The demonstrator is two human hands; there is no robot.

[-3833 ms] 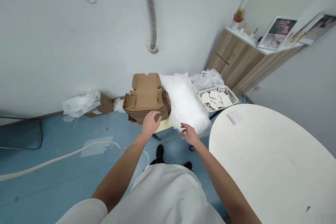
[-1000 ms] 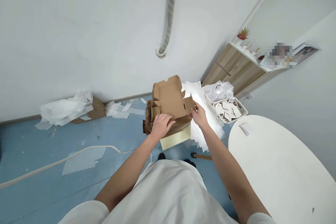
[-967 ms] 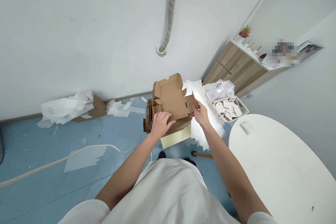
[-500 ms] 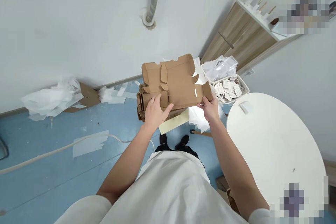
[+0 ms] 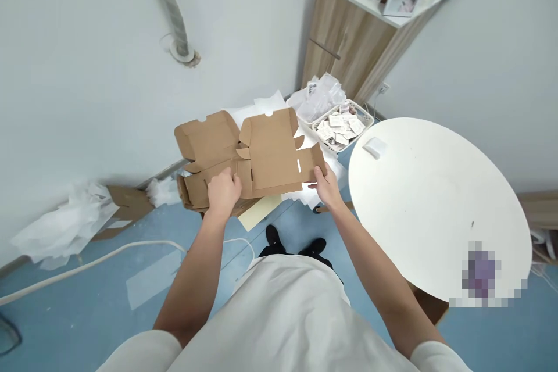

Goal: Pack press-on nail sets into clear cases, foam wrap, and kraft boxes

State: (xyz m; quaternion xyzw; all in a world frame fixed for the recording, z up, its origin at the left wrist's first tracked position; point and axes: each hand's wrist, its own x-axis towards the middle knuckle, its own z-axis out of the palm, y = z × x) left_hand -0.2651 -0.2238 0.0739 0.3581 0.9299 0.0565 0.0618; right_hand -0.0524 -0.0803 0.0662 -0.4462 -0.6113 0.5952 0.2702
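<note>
A flat, unfolded brown cardboard box blank (image 5: 272, 154) hangs in the air between both hands. My left hand (image 5: 223, 190) pinches its near left edge and my right hand (image 5: 326, 185) grips its right flap. Just under and to the left lies the stack of more flat cardboard blanks (image 5: 203, 160), its top one with the lid flap open. White foam sheets (image 5: 300, 195) lie under and to the right of the stack.
A round white table (image 5: 436, 197) with a small white block (image 5: 375, 147) stands to the right. Behind it are a white basket of small packets (image 5: 342, 127), clear bags (image 5: 318, 96) and a wooden cabinet (image 5: 349, 49). Paper scraps (image 5: 65, 224) and a cable (image 5: 87, 267) lie on the blue floor.
Both hands have lifted the top cardboard blank off the stack and carried it right, toward the white table. The view has swung right.
</note>
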